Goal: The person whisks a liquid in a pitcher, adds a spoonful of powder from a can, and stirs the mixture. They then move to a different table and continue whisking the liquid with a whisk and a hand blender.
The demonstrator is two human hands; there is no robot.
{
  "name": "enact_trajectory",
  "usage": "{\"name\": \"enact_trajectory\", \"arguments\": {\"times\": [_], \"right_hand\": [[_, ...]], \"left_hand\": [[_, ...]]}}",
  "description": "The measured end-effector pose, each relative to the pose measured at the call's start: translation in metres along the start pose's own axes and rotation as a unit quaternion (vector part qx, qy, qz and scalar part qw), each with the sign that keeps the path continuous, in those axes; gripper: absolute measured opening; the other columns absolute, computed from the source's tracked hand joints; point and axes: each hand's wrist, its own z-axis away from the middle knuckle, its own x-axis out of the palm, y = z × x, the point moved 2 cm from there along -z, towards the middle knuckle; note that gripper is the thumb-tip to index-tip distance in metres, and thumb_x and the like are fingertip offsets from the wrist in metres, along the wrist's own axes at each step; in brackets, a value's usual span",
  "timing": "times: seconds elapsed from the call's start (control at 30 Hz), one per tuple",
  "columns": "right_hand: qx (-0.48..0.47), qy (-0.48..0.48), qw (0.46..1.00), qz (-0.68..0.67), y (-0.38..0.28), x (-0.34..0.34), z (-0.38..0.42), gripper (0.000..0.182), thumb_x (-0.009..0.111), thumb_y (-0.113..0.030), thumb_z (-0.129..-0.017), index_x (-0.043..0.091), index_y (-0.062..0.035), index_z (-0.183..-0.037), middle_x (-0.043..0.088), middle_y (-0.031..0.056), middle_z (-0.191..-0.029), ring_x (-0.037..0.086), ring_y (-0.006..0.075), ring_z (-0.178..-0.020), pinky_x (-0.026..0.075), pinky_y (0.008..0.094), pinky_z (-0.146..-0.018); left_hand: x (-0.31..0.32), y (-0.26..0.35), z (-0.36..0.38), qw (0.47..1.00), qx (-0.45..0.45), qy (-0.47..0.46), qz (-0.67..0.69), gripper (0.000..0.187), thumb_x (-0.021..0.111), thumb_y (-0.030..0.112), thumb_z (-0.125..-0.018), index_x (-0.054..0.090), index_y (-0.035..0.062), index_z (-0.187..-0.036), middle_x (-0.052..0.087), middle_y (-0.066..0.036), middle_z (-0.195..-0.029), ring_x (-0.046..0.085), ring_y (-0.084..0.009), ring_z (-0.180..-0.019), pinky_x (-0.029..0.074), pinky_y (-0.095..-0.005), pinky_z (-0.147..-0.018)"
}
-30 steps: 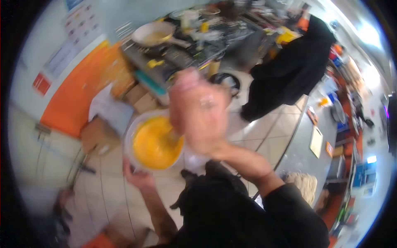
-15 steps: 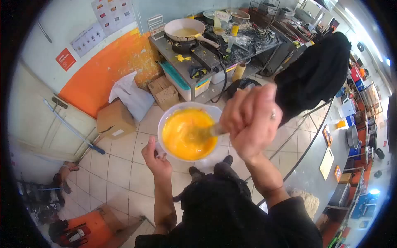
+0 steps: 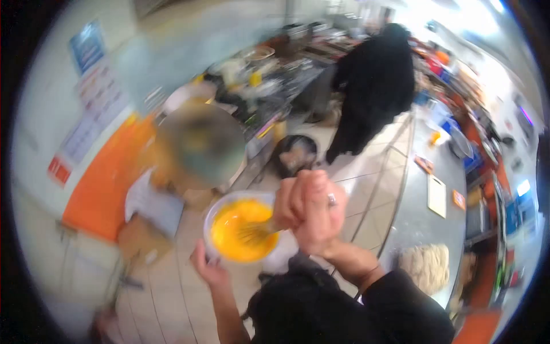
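My right hand (image 3: 312, 211) is closed in a fist around the handle of a whisk (image 3: 256, 234), and a ring shows on one finger. The whisk's wires dip into glossy yellow-orange liquid, like beaten egg (image 3: 232, 245), in a white bowl (image 3: 209, 221). At the bowl's left side, my left hand (image 3: 213, 266) grips it near the rim, thumb up and the other fingers partly hidden beneath. The bowl is held in the air in front of my body, above the tiled floor.
A person in black (image 3: 375, 80) stands ahead by the cluttered stove counter (image 3: 281, 83). To the right runs a steel table (image 3: 409, 218) with a dough slab (image 3: 424, 268) and a cutting board (image 3: 436, 196). Cardboard boxes (image 3: 143, 243) and a black bin (image 3: 295, 153) are on the floor.
My view has swung right and up, showing more of the steel table and the person. Bowl and hands sit lower left in view. The whisk's wires now show more clearly in the liquid.
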Motion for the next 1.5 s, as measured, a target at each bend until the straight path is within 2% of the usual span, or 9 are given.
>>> {"name": "enact_trajectory", "arguments": {"times": [0.07,0.1,0.17,0.27,0.33,0.43,0.8,0.93,1.5], "right_hand": [[-0.138,-0.010,0.924,0.356,0.017,-0.016,0.001,0.043,0.036,-0.026,-0.103,0.041,-0.0046,-0.066,0.041,-0.0008,-0.053,0.040,0.0086,-0.045,0.031,0.0254,-0.042],[-0.073,-0.031,0.956,0.282,0.025,-0.013,0.006,0.042,0.036,-0.026,-0.103,0.042,-0.0045,-0.067,0.042,-0.0016,-0.054,0.040,0.0076,-0.045,0.031,0.0252,-0.042],[-0.004,-0.042,0.988,0.147,0.015,-0.013,0.007,0.042,0.037,-0.026,-0.103,0.042,-0.0049,-0.067,0.042,-0.0028,-0.055,0.038,0.0060,-0.046,0.029,0.0245,-0.041],[-0.015,0.022,0.997,0.076,-0.005,-0.029,-0.003,0.042,0.037,-0.026,-0.103,0.039,-0.0065,-0.066,0.038,-0.0036,-0.056,0.034,0.0055,-0.047,0.027,0.0233,-0.041],[-0.016,0.083,0.995,0.047,-0.005,-0.036,0.005,0.042,0.037,-0.026,-0.103,0.037,-0.0075,-0.065,0.035,-0.0041,-0.056,0.031,0.0056,-0.047,0.025,0.0226,-0.041],[0.138,0.062,0.987,-0.046,-0.003,-0.050,0.013,0.044,0.038,-0.030,-0.102,0.036,-0.0088,-0.064,0.034,-0.0030,-0.056,0.030,0.0051,-0.048,0.027,0.0227,-0.043],[-0.078,0.199,0.976,-0.050,-0.056,-0.117,-0.002,0.040,0.043,-0.033,-0.101,0.043,-0.0101,-0.068,0.037,-0.0066,-0.058,0.032,0.0032,-0.048,0.027,0.0212,-0.043],[0.076,0.178,0.981,0.031,-0.028,-0.142,-0.001,0.042,0.042,-0.033,-0.101,0.043,-0.0098,-0.066,0.039,-0.0061,-0.056,0.033,0.0030,-0.047,0.027,0.0210,-0.042],[-0.042,0.206,0.977,0.022,-0.090,-0.270,-0.026,0.044,0.039,-0.027,-0.102,0.044,-0.0070,-0.064,0.044,-0.0017,-0.056,0.038,0.0056,-0.047,0.031,0.0227,-0.043]], "left_hand": [[0.015,0.004,0.014,0.999,-0.036,0.027,-0.004,0.025,0.063,0.032,-0.085,0.053,0.0103,-0.089,0.051,0.001,-0.080,0.053,-0.0099,-0.074,0.036,-0.0253,-0.057],[-0.003,-0.009,-0.005,0.992,-0.051,-0.114,-0.006,0.031,0.063,0.033,-0.085,0.051,0.0087,-0.099,0.053,-0.003,-0.089,0.055,-0.0134,-0.084,0.042,-0.0287,-0.065],[0.019,-0.013,0.007,0.999,-0.039,-0.003,-0.035,0.032,0.061,0.033,-0.086,0.051,0.0067,-0.101,0.055,-0.006,-0.094,0.057,-0.0171,-0.089,0.046,-0.0318,-0.071],[0.009,-0.034,-0.015,0.949,0.180,-0.186,-0.182,0.030,0.057,0.037,-0.092,0.057,0.0064,-0.091,0.053,-0.004,-0.084,0.052,-0.0144,-0.074,0.042,-0.0281,-0.063],[0.037,-0.005,0.020,0.984,-0.120,-0.122,-0.052,0.019,0.059,0.031,-0.089,0.058,0.0119,-0.084,0.053,0.000,-0.078,0.052,-0.0122,-0.074,0.039,-0.0272,-0.062],[0.043,-0.033,0.005,0.972,-0.152,-0.175,-0.036,0.022,0.059,0.033,-0.089,0.060,0.0113,-0.086,0.056,0.000,-0.079,0.053,-0.0122,-0.074,0.037,-0.0278,-0.061],[0.108,-0.083,0.020,0.963,-0.153,-0.217,-0.039,0.033,0.061,0.032,-0.087,0.051,0.0057,-0.104,0.056,-0.007,-0.099,0.058,-0.0195,-0.094,0.047,-0.0332,-0.076],[0.137,-0.102,0.022,0.963,-0.131,-0.227,-0.060,0.037,0.057,0.038,-0.090,0.055,0.0059,-0.110,0.060,-0.007,-0.104,0.061,-0.0186,-0.098,0.049,-0.0292,-0.077],[0.244,-0.175,0.073,0.965,-0.112,-0.229,-0.055,0.017,0.063,0.024,-0.086,0.054,0.0096,-0.087,0.054,-0.003,-0.087,0.056,-0.0150,-0.087,0.045,-0.0293,-0.073]]}}
